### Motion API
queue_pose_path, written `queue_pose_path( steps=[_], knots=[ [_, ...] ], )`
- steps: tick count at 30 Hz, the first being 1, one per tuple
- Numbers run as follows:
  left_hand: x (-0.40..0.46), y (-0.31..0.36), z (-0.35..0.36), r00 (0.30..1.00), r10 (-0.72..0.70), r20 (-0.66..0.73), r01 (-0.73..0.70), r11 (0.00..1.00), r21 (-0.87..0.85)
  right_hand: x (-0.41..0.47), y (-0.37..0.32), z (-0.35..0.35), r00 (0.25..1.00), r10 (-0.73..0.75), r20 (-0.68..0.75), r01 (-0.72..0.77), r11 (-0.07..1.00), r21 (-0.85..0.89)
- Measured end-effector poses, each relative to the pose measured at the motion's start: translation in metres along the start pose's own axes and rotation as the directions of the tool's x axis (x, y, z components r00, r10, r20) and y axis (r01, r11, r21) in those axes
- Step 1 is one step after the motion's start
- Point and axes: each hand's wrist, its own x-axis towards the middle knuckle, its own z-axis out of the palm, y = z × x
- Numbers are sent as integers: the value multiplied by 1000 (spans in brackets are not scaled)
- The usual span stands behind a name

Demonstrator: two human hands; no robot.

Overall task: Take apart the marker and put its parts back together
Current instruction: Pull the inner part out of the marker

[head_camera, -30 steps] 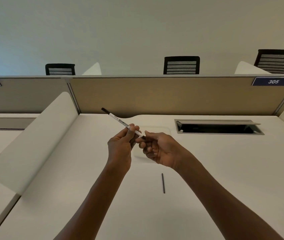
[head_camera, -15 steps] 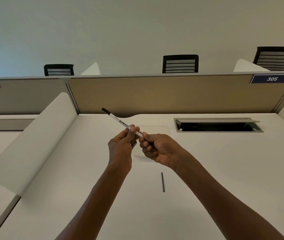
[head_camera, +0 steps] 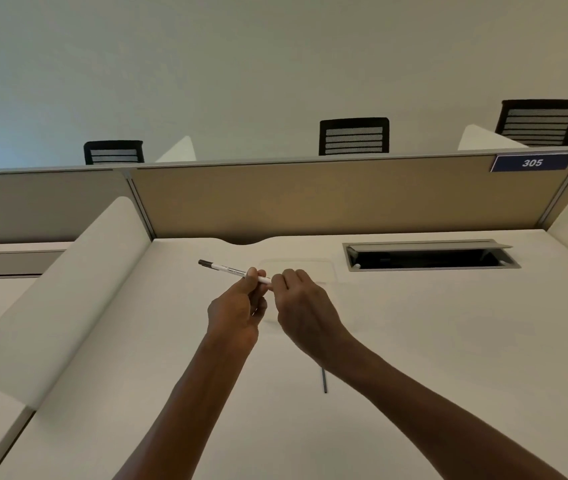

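A slim white marker with a dark tip at its far left end is held above the desk. My left hand pinches its barrel near the right end. My right hand closes its fingertips on that right end, which is hidden under them. A thin dark rod, a loose part of the marker, lies on the white desk below my right wrist, partly covered by the forearm.
A cable tray with its lid up is sunk into the desk at the back right. A tan partition closes the back, white side dividers flank the desk. Black chair backs stand beyond.
My right hand has closed onto the marker's right end, hiding the dark end seen before. The marker has tilted flatter. The view has shifted upward.
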Motion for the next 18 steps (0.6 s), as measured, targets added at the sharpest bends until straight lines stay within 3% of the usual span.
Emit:
queue_pose_path(
  steps=[2, 3, 5, 6, 7, 9, 11, 13, 14, 15, 16, 17, 18],
  knots=[
    [1, -1, -3, 999, 38, 12, -38, 999, 6, 6, -4, -7, 964, 199, 175, -240, 937, 254],
    [1, -1, -4, 998, 59, 29, -59, 998, 9, 12, -4, -14, 894, 306, 327, -427, 802, 418],
    [2, -2, -6, 993, 93, 71, -94, 995, 11, 24, -3, -30, 657, 391, 645, -754, 303, 583],
    [2, -2, -6, 990, 108, 87, -110, 994, 14, 29, -1, -36, 554, 343, 759, -820, 67, 568],
    [1, -2, -7, 988, 122, 94, -125, 992, 19, 31, 2, -38, 493, 278, 824, -840, -93, 534],
    [0, -2, -9, 984, 151, 92, -155, 988, 28, 31, 6, -40, 454, 173, 874, -838, -249, 485],
    [-2, -2, -10, 980, 178, 87, -182, 983, 36, 30, 5, -38, 468, 164, 868, -814, -302, 496],
    [-3, -3, -9, 980, 192, 61, -194, 980, 34, 30, 0, -34, 504, 248, 827, -799, -229, 555],
    [-4, -4, -9, 981, 189, 41, -191, 981, 29, 29, -4, -31, 553, 327, 767, -790, -89, 607],
    [-4, -4, -8, 984, 177, 20, -177, 984, 24, 27, -6, -26, 638, 412, 651, -752, 151, 642],
    [-3, -4, -7, 988, 153, -4, -153, 988, 15, 24, -8, -20, 763, 443, 471, -644, 456, 615],
    [-3, -4, -6, 992, 120, -28, -120, 993, 2, 19, -10, -13, 887, 376, 267, -461, 727, 509],
    [-2, -4, -6, 995, 85, -51, -86, 996, -11, 13, -11, -8, 960, 250, 127, -279, 885, 372]
  ],
)
